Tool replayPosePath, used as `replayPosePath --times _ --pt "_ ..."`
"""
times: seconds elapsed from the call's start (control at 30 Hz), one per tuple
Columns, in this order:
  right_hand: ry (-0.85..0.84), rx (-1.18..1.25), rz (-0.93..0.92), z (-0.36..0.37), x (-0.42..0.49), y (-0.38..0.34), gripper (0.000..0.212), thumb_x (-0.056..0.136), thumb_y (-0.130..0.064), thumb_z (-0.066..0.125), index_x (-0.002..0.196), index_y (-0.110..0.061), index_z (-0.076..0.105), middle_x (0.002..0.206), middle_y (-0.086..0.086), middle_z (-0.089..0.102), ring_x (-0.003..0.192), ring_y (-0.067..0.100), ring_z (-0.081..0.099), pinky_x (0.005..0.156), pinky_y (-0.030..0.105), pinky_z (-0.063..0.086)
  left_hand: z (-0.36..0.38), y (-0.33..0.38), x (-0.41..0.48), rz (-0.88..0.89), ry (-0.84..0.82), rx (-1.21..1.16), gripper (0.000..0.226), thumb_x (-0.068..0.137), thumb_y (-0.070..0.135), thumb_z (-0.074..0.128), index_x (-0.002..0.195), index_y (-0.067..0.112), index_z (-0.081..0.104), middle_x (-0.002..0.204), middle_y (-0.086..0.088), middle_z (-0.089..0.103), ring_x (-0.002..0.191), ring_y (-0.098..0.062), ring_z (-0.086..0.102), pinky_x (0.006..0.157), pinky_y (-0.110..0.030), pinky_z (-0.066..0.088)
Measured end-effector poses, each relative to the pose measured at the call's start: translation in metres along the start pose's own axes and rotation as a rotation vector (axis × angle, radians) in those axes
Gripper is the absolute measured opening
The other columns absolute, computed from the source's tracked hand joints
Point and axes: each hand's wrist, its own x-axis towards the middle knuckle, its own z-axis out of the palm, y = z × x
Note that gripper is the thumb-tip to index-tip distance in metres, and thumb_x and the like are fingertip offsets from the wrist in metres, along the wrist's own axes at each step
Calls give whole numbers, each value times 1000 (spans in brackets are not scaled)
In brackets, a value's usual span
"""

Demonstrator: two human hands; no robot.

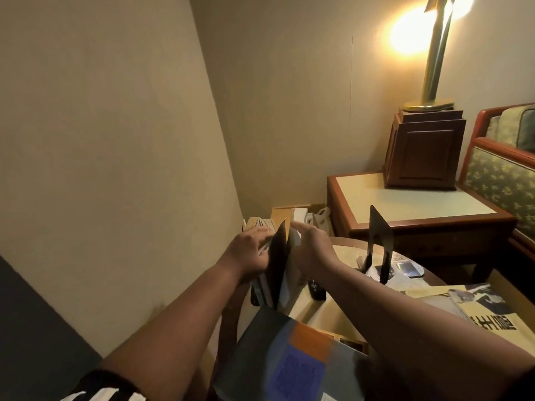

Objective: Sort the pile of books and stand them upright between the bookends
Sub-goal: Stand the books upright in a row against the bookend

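Keep the upright books (292, 273) pressed square against the black panel (278, 256), probably a bookend; the right bookend (380, 238) stands well apart. The right hand (312, 250) lays near-straight fingers (298, 225) on their top edge. The left hand (249, 253) touches the panel's other side, its finger posture indistinct through blur.

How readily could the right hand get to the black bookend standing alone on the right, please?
Probably yes. The right hand touches the upright books, and the black bookend stands just to its right with only the table surface between them; nothing upright blocks a sideways reach.
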Motion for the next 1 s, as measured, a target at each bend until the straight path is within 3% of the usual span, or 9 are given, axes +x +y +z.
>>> replayPosePath --times 0.2,0.27,0.37,0.5,0.6,0.73,0.8,0.93,1.0 --pt "-9 43 -91 22 22 -6 51 91 -2 57 139 -20 54 120 10 67 113 26 62 77 22 49 -11 -10 4 -35 50 -166 37 86 24 60 122 16 62 123 -3 61 113 -18 55 99 -30 47" --pt "7 78 -106 28 27 -6 45 95 -11 58 138 -21 54 118 9 69 110 26 65 81 27 54 -7 -8 3 -93 67 -315 40 85 33 54 121 18 62 121 0 61 113 -14 55 97 -28 49" --pt "40 131 -86 39 31 -2 42 100 -30 55 141 -23 50 125 7 66 112 25 64 90 38 57 -1 -9 3 -195 35 -569 37 87 31 51 124 31 57 122 5 61 115 -15 58 98 -42 52" --pt "-41 300 13 54 33 -6 46 101 -42 46 143 -20 44 135 6 55 119 22 55 97 41 52 4 -5 0 -238 40 -696 43 91 44 42 133 37 48 136 5 55 125 -17 54 102 -45 50" --pt "-123 502 110 68 36 0 48 102 -42 43 144 -18 40 144 7 41 125 23 48 100 45 50 2 -4 -2 -191 40 -546 48 95 59 37 139 40 41 150 10 39 137 -14 42 107 -42 45" --pt "-213 734 259 82 35 22 44 104 -44 39 140 -20 44 138 9 45 122 24 50 92 38 50 -1 -8 -7 -90 -38 -200 86 80 77 46 150 31 31 161 10 22 148 -15 23 116 -45 33" --pt "-281 780 335 86 36 33 45 105 -45 37 142 -20 39 134 9 49 114 20 54 81 31 49 -4 -11 -7 -40 -78 -119 99 74 76 56 153 28 23 163 10 16 150 -14 17 118 -47 30" --pt "-344 798 454 99 40 48 61 101 -55 37 153 -31 17 140 12 45 122 30 50 90 41 45 -2 -16 -7 14 -119 -75 104 72 60 71 154 26 17 164 9 10 151 -14 9 119 -49 28" --pt "-327 858 432 109 39 50 61 102 -56 34 154 -30 14 132 8 47 105 19 55 74 32 47 1 -18 -5 17 -99 -80 102 73 51 76 154 24 19 164 8 12 151 -16 11 118 -50 29"
